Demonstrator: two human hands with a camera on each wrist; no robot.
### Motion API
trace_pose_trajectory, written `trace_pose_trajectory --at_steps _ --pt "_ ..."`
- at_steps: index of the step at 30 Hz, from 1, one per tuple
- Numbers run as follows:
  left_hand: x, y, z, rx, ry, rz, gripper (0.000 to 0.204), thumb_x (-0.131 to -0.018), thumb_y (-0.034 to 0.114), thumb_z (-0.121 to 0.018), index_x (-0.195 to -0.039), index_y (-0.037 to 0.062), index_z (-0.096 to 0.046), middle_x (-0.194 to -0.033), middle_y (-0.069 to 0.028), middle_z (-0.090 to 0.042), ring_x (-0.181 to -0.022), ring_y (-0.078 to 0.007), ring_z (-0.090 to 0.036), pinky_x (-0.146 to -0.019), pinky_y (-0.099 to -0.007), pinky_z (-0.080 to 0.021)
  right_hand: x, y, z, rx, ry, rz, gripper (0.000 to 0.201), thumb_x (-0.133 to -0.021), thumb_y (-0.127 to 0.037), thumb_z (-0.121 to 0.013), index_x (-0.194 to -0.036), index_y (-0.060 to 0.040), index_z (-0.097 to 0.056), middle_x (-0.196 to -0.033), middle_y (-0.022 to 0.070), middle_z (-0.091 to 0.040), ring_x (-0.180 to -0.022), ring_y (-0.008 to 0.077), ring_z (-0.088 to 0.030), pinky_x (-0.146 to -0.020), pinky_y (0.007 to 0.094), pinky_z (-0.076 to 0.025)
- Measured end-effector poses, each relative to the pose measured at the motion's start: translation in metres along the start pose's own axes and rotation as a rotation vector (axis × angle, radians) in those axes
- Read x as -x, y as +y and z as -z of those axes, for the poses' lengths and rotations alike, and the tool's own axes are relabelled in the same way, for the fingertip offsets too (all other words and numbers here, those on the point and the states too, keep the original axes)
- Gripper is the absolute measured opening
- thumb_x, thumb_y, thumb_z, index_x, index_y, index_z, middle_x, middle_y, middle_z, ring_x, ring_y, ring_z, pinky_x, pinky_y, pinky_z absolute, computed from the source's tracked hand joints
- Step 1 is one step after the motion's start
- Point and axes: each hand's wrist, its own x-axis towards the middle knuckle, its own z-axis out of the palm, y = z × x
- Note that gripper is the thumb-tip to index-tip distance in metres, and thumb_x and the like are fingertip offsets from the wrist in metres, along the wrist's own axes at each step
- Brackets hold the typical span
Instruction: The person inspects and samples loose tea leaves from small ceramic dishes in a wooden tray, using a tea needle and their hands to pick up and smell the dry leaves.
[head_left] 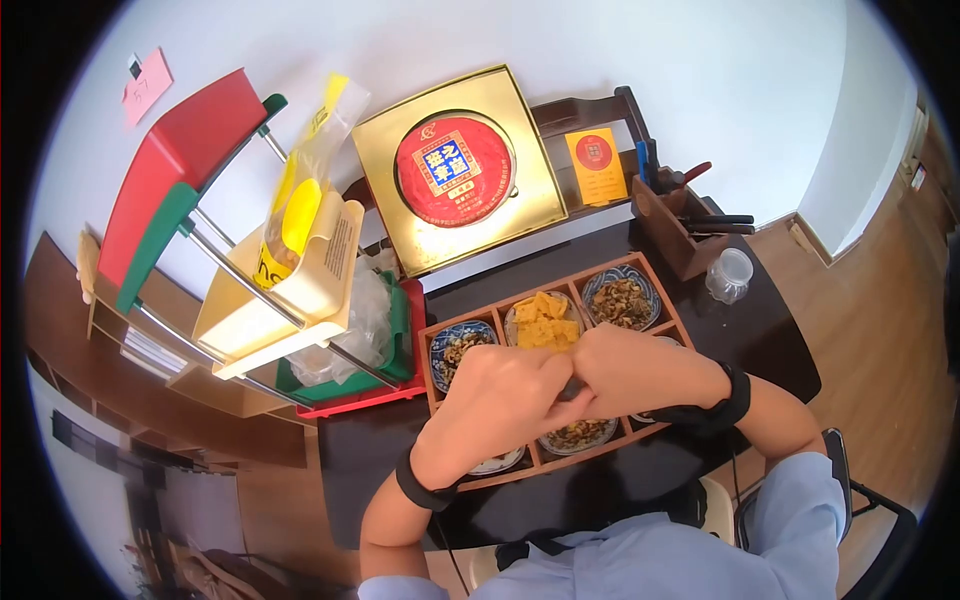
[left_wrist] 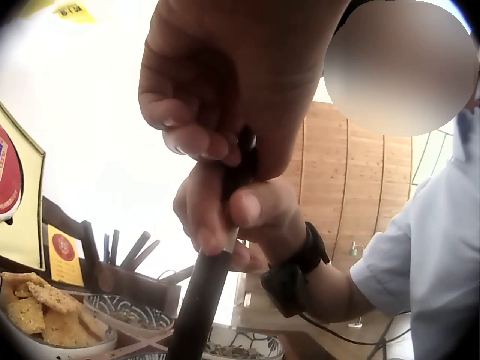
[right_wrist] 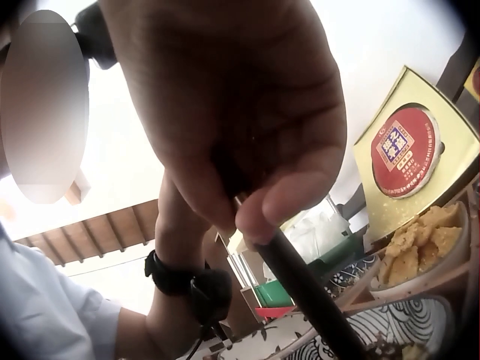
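In the head view my left hand [head_left: 500, 392] and right hand [head_left: 640, 375] meet over the divided wooden tray [head_left: 532, 462]. Between them shows the end of a dark stick-shaped tool [head_left: 572, 388]. The left wrist view has the curled left hand [left_wrist: 225, 82] at the tool's upper end, while the right hand [left_wrist: 232, 206] pinches it lower, near a narrow pale section. Its thick dark shaft [right_wrist: 307, 292] slants down out of the right hand [right_wrist: 247, 127] over a patterned bowl [right_wrist: 409, 326]. The tool's exact kind is hidden by the fingers.
The tray holds several small bowls, one with yellow crisp pieces [head_left: 545, 320], another with dark chopped food [head_left: 620, 302]. Behind stand a gold box [head_left: 390, 235] and an orange card [head_left: 597, 168]. A tiered rack [head_left: 270, 340] is at left; a wooden holder [head_left: 675, 235] and clear jar [head_left: 729, 277] at right.
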Motion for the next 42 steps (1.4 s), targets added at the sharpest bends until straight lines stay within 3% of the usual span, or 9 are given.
trace_pose_trajectory --at_steps 6,13,15,19,24,31,34,39,42 --pt "0.009 -0.013 -0.033 0.013 -0.027 0.053 0.025 -0.069 0.024 -0.071 -0.060 0.0058 -0.057 -0.052 -0.0071 -0.054 -0.047 -0.0242 -0.056 -0.045 -0.0323 -0.043 -0.001 0.029 -0.028 -0.048 -0.020 -0.052 0.030 -0.072 -0.026 -0.064 -0.067 0.0033 -0.060 -0.061 0.0222 -0.057 -0.062 0.0383 -0.060 -0.060 0.0408 -0.050" --pt "0.007 -0.015 -0.027 -0.016 -0.117 0.015 0.026 -0.070 0.024 -0.071 -0.055 0.0067 -0.057 -0.048 -0.0058 -0.053 -0.046 -0.0236 -0.056 -0.046 -0.0312 -0.044 -0.001 0.026 -0.023 -0.064 -0.084 -0.056 0.030 -0.072 -0.026 -0.063 -0.068 0.0034 -0.061 -0.061 0.0227 -0.057 -0.062 0.0385 -0.059 -0.059 0.0408 -0.049" --pt "0.004 -0.013 -0.021 0.041 -0.144 0.048 0.029 -0.074 0.029 -0.067 -0.061 0.0034 -0.062 -0.052 -0.0109 -0.056 -0.050 -0.0274 -0.058 -0.046 -0.0347 -0.045 -0.002 0.017 -0.013 -0.001 -0.061 -0.038 0.030 -0.073 -0.026 -0.063 -0.067 0.0036 -0.060 -0.061 0.0225 -0.057 -0.062 0.0385 -0.059 -0.059 0.0407 -0.049" --pt "0.001 -0.008 -0.014 0.045 -0.072 0.032 0.028 -0.074 0.028 -0.067 -0.061 0.0030 -0.062 -0.052 -0.0121 -0.055 -0.049 -0.0288 -0.058 -0.046 -0.0356 -0.046 -0.002 0.013 -0.006 -0.055 -0.047 0.021 0.031 -0.073 -0.027 -0.064 -0.068 0.0033 -0.060 -0.061 0.0222 -0.057 -0.062 0.0385 -0.059 -0.059 0.0408 -0.049" --pt "0.009 -0.011 -0.037 0.043 -0.161 0.151 0.031 -0.072 0.026 -0.067 -0.056 0.0010 -0.059 -0.050 -0.0149 -0.053 -0.048 -0.0319 -0.056 -0.048 -0.0368 -0.046 -0.003 0.031 -0.029 -0.091 -0.150 -0.172 0.033 -0.072 -0.030 -0.065 -0.070 0.0027 -0.061 -0.064 0.0214 -0.059 -0.064 0.0382 -0.060 -0.060 0.0417 -0.049" --pt "0.003 -0.011 -0.025 0.106 -0.252 0.150 0.029 -0.075 0.023 -0.060 -0.058 -0.0001 -0.061 -0.051 -0.0180 -0.052 -0.050 -0.0339 -0.057 -0.050 -0.0391 -0.048 -0.005 0.029 -0.026 -0.045 -0.154 -0.115 0.033 -0.074 -0.029 -0.063 -0.070 0.0031 -0.061 -0.065 0.0211 -0.059 -0.065 0.0372 -0.061 -0.060 0.0419 -0.049" --pt "0.004 -0.012 -0.029 0.096 -0.237 0.193 0.029 -0.075 0.023 -0.060 -0.057 -0.0001 -0.060 -0.051 -0.0177 -0.052 -0.050 -0.0339 -0.057 -0.050 -0.0393 -0.048 -0.009 0.024 -0.018 -0.228 -0.289 -0.284 0.032 -0.074 -0.028 -0.063 -0.072 0.0038 -0.061 -0.065 0.0219 -0.059 -0.067 0.0385 -0.061 -0.061 0.0427 -0.049" --pt "0.001 -0.006 -0.016 0.064 -0.140 0.131 0.030 -0.071 0.024 -0.066 -0.054 0.0009 -0.059 -0.047 -0.0156 -0.049 -0.047 -0.0328 -0.054 -0.047 -0.0373 -0.045 -0.007 0.016 -0.008 0.045 -0.110 0.001 0.025 -0.076 -0.022 -0.060 -0.072 0.0032 -0.061 -0.056 0.0155 -0.059 -0.053 0.0282 -0.063 -0.054 0.0361 -0.051" --pt "0.009 -0.015 -0.038 0.096 -0.172 0.150 0.028 -0.075 0.023 -0.061 -0.057 0.0012 -0.061 -0.051 -0.0164 -0.053 -0.049 -0.0324 -0.057 -0.049 -0.0381 -0.047 -0.008 0.039 -0.034 -0.166 -0.230 -0.216 0.020 -0.075 -0.017 -0.058 -0.071 0.0021 -0.062 -0.053 0.0142 -0.058 -0.049 0.0254 -0.062 -0.047 0.0340 -0.050"
